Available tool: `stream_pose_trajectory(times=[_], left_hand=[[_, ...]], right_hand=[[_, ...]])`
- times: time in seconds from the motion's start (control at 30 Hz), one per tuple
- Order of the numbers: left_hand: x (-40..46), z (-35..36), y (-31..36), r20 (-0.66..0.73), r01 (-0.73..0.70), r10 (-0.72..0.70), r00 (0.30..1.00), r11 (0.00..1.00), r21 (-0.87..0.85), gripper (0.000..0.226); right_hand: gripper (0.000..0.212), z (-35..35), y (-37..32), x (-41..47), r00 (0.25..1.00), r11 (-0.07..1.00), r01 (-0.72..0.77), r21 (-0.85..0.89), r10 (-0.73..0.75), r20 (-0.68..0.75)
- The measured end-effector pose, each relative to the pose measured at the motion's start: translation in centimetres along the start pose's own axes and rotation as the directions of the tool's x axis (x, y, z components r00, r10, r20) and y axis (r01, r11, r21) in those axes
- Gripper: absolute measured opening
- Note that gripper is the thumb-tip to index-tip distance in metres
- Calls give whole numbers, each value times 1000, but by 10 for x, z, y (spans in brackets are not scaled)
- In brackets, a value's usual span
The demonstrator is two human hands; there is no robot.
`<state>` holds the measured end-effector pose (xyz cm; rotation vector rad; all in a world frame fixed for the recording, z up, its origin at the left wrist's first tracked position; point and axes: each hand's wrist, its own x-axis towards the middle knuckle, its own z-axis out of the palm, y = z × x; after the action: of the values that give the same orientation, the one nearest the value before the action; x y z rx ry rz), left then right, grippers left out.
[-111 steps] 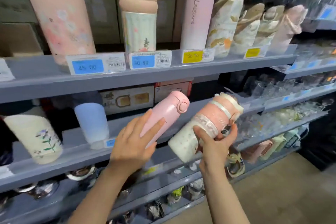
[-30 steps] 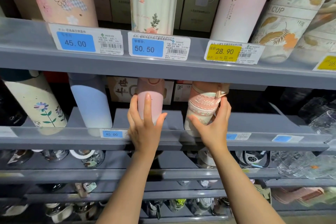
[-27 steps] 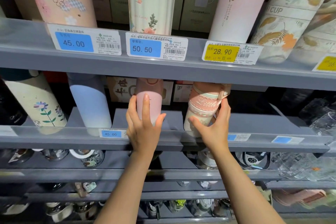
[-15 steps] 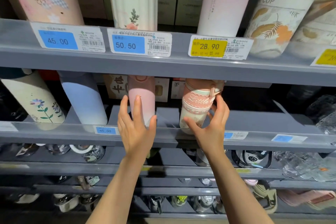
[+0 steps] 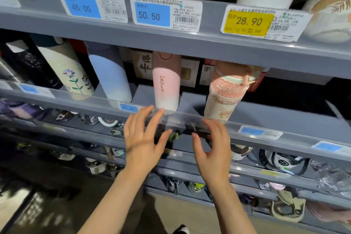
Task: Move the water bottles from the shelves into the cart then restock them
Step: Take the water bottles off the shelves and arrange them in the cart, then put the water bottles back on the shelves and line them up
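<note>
A pink "Leisure" bottle [image 5: 166,81] stands upright on the grey middle shelf [image 5: 266,119]. To its right stands a pink and cream bottle [image 5: 225,94] with a strap on its lid. My left hand [image 5: 141,137] hangs open just below the pink bottle, fingers spread, touching nothing. My right hand [image 5: 212,150] is open too, below the pink and cream bottle and clear of it. Both hands are in front of the shelf's clear front lip.
A light blue bottle [image 5: 110,78] and a cream flowered bottle [image 5: 68,74] stand to the left on the same shelf. Taller bottles line the upper shelf [image 5: 190,43] above price tags. Lower shelves hold small cups and pouches. Boxes sit behind the bottles.
Both hands have let go of the two bottles and drawn back down and towards me. The bottles stay standing on the middle shelf. The view has moved closer and lower.
</note>
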<state>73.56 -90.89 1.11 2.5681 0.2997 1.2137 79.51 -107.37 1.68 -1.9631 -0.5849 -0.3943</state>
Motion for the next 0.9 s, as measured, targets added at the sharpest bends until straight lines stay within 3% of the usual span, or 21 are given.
stream_pose_trajectory(times=[0.13,0.3,0.5,0.67,0.8,0.9], left_hand=[[-25,-36,-37,44,4,-7,999,999,53,40],[-65,-103,-99,1,51,-52,999,993,103,23],[-143,-239,-211,-95,234,-217,972,941,245,21],[-205,-354,-275,-85,509,-514,854,789,345,29],[-248,-418,-309,-143,622,-622,770,681,387,32],[-276,-448,-330,-222,688,-658,720,633,356,30]], right_hand=[[40,36,-30,-19,984,998,30,53,-39,175],[32,96,-86,-51,936,988,110,110,-140,322],[25,209,-195,-128,773,972,76,221,-197,603],[21,300,-281,-190,624,955,2,295,-232,746],[25,355,-337,-230,539,954,-33,298,-234,810],[25,388,-367,-250,427,961,-55,270,-222,877]])
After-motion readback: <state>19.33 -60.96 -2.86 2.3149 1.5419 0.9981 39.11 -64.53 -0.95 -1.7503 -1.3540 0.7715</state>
